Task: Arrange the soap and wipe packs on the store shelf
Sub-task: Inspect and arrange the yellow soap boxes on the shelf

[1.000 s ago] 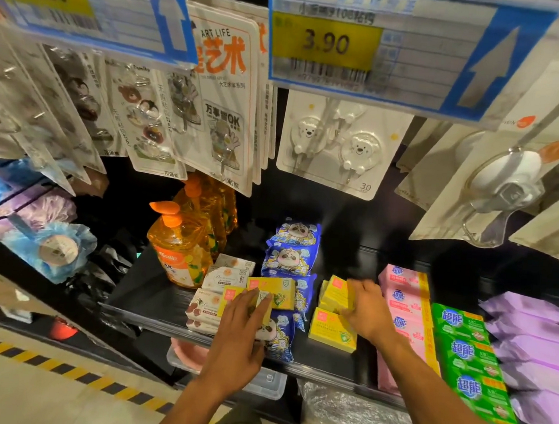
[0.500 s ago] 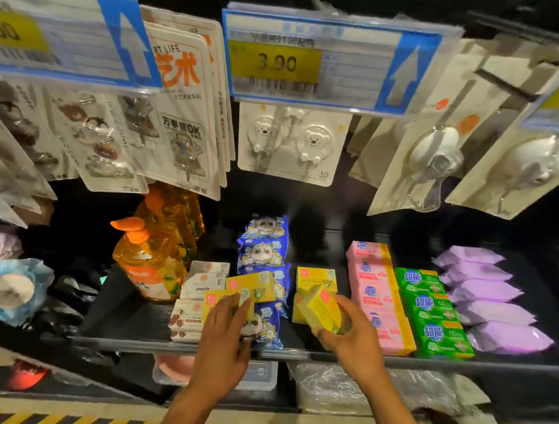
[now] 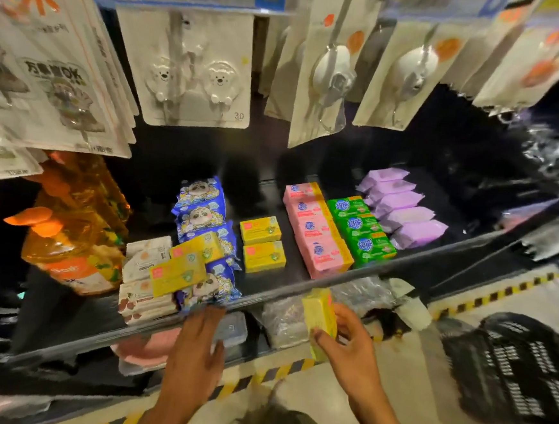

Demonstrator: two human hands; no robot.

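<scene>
My right hand (image 3: 349,346) grips a yellow soap box (image 3: 318,315) in front of the black shelf's front edge (image 3: 298,292), off the shelf. My left hand (image 3: 199,342) hovers open just below that edge, holding nothing. On the shelf two yellow soap boxes (image 3: 262,244) lie in a column. Two more yellow boxes (image 3: 187,261) sit askew on top of blue panda wipe packs (image 3: 203,206) and white wipe packs (image 3: 142,274). To the right lie rows of pink soap (image 3: 316,231), green soap (image 3: 360,230) and purple wipe packs (image 3: 402,208).
Orange pump bottles (image 3: 72,229) stand at the shelf's left. Carded hooks (image 3: 195,71) hang above and overlap the shelf's back. A black plastic basket (image 3: 520,368) sits on the floor at right, beyond yellow-black floor tape (image 3: 485,295). Wrapped goods fill the lower shelf.
My right hand has pulled the yellow soap box back off the shelf toward me. My left hand has let go of the yellow boxes on the wipes and dropped below the shelf edge.
</scene>
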